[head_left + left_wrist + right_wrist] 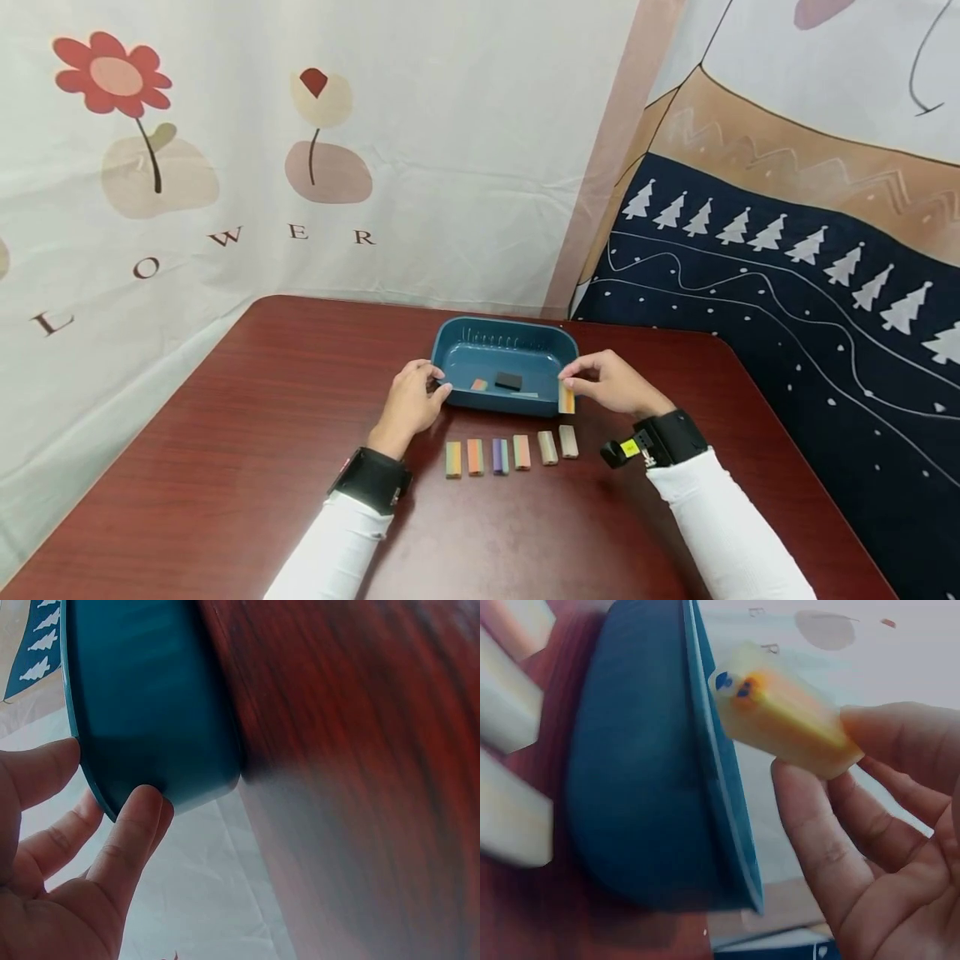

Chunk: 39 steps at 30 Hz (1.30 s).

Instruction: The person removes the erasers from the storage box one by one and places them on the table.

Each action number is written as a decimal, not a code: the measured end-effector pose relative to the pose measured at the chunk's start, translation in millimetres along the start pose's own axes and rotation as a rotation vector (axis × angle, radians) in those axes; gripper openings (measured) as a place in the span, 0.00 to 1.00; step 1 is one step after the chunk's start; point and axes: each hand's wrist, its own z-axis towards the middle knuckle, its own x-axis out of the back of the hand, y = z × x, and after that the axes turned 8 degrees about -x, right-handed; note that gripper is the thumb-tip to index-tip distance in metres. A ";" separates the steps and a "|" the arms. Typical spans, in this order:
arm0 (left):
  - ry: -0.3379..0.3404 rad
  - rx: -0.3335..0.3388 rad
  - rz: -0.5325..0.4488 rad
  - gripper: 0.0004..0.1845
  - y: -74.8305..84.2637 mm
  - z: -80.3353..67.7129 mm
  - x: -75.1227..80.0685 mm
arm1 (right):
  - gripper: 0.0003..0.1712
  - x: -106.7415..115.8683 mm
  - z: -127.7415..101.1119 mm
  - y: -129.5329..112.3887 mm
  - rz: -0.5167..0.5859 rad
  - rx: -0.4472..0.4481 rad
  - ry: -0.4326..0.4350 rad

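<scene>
My left hand holds the left end of a dark teal basin. In the left wrist view, its thumb is at the rim and other fingers touch the outer wall. My right hand pinches a small yellow and orange block between thumb and fingers, at the basin's front right corner. Seen from the right wrist, the block is raised beside the rim, with two blue spots on its end. Inside the basin lie a black block, a small orange and green piece and a thin pale strip.
Several two-tone blocks stand in a row before the basin, among them a green and yellow block, a purple one and a cream one. A reddish-brown table carries everything, with printed cloth hanging behind.
</scene>
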 end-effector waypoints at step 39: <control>0.000 0.019 0.000 0.12 0.7 4.7 -1.1 | 0.12 -30.5 -44.2 56.6 0.078 -0.254 0.035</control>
